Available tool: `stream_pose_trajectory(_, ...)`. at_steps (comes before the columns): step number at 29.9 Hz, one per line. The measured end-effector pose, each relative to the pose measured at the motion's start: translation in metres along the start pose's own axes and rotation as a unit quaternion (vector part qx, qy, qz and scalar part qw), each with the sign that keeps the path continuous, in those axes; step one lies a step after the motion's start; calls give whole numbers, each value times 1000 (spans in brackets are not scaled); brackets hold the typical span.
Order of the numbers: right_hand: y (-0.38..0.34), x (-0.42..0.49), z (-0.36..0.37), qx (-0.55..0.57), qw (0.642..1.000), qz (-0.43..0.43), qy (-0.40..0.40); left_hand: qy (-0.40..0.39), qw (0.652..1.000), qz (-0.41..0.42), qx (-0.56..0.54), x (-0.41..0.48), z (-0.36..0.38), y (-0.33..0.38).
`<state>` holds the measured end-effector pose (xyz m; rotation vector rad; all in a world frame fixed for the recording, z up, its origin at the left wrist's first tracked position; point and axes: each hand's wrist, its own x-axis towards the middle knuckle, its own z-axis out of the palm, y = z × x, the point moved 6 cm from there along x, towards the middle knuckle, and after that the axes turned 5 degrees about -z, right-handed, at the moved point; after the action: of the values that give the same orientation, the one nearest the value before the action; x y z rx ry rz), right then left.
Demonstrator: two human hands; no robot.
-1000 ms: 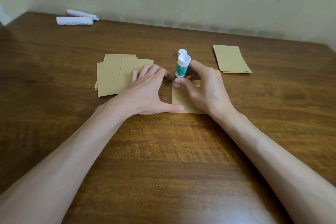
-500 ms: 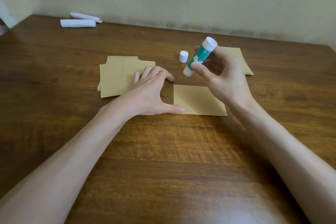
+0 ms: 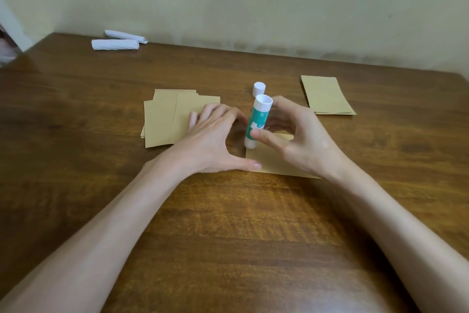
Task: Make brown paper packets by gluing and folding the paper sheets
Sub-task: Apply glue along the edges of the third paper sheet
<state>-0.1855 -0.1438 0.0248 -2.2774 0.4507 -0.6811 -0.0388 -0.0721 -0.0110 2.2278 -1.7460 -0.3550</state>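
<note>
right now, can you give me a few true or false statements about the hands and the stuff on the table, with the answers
1. The right hand holds the glue stick. True.
2. The glue stick is capped. False: its cap stands on the table, beyond the stick.
3. The left hand rests its thumb on the brown sheet. True.
4. The white paper rolls lie at the table's near right edge. False: they lie at its far left.
</note>
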Motion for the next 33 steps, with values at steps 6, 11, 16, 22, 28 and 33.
stream_pose_trajectory(6,7,-4,1,10,1000,-11,-12,1,1000,7,-12,0,1,-1)
stream_pose_trajectory(11,4,-6,3,-20,998,-21,-51,-8,1000,8,-5,2,3,-2)
stream_pose_trajectory(16,2,-5,1,-41,998,-27,-25,-8,1000,7,-10,2,3,-3)
stream_pose_trajectory(22,2,-4,4,-46,999,-22,7,-7,1000,3,-6,0,2,-2)
stream_pose_trajectory(28,5,-1,6,-77,997,-6,4,-9,1000,4,-4,0,2,-1)
stream_pose_trajectory(33,8,2,7,-92,996,7,12,-7,1000,4,-4,0,2,-2)
